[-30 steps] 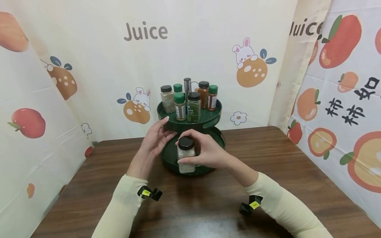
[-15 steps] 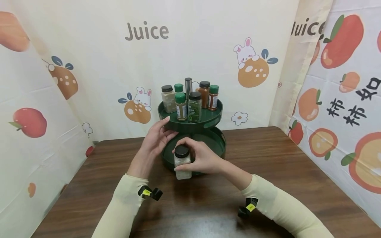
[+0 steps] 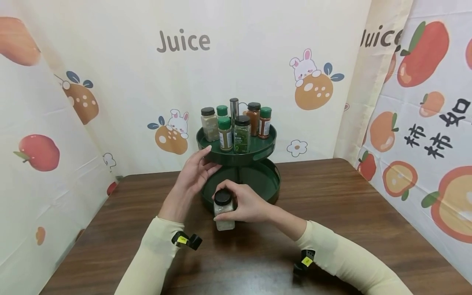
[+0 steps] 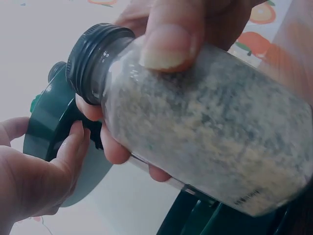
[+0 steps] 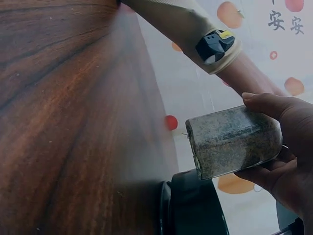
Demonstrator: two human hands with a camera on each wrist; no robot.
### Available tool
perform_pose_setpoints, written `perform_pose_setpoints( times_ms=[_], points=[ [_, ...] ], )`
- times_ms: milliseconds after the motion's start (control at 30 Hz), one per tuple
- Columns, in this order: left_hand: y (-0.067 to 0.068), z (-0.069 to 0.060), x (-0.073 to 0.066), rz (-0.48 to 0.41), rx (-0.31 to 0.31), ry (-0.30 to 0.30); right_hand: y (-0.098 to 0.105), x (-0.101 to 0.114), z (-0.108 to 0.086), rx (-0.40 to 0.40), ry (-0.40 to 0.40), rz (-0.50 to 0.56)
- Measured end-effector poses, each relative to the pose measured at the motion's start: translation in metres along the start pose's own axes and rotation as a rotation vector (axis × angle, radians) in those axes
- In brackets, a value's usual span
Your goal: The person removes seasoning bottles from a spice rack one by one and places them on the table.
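My right hand (image 3: pixel 248 205) grips a clear jar (image 3: pixel 224 219) with a black lid, upright in front of the lower tier's rim. Pale grains fill the jar (image 4: pixel 210 122), which looms large in the left wrist view; the thumb and fingers wrap its sides in the right wrist view. With fingers at the upper tier's left rim, my left hand (image 3: pixel 191 174) touches the dark green two-tier stand (image 3: pixel 236 159). Several spice jars stand on the upper tier, among them a black-lidded green one (image 3: pixel 241 137) and a green-capped one (image 3: pixel 225 137).
The lower tier (image 3: pixel 258 180) holds nothing that shows. Around the stand lies the brown wooden table (image 3: pixel 317 188). Printed curtains hang behind it and at both sides. Small black cameras are strapped at both sleeves.
My right hand has brought the jar down and slightly left, out from over the lower tier toward the table's front. The left hand has stayed at the upper tier's rim.
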State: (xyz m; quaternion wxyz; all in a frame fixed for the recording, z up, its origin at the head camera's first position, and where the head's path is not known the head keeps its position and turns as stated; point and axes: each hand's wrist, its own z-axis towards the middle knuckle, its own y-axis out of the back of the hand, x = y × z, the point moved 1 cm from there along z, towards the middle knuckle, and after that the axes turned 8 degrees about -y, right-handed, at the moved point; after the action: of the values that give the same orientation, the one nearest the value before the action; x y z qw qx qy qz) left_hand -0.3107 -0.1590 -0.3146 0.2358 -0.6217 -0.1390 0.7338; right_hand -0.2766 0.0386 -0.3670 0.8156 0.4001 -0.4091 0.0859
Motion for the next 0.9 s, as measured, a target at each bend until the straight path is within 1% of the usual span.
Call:
perform_pose_setpoints(
  times_ms=[133, 467, 733, 900],
  points=[
    [0.000, -0.002, 0.000, 0.004, -0.003, -0.001, -0.005, -0.003, -0.001, 0.019, -0.003, -0.008],
    [0.002, -0.003, 0.001, -0.007, -0.024, 0.008, -0.015, -0.011, -0.003, 0.047, -0.049, -0.019],
    [-0.001, -0.002, 0.000, 0.005, 0.004, -0.003, -0.018, -0.013, -0.004, 0.049, -0.083, -0.042],
    [0.000, -0.002, 0.000, 0.011, 0.018, -0.006, -0.019, -0.015, -0.004, 0.051, -0.080, -0.062]
  ],
)
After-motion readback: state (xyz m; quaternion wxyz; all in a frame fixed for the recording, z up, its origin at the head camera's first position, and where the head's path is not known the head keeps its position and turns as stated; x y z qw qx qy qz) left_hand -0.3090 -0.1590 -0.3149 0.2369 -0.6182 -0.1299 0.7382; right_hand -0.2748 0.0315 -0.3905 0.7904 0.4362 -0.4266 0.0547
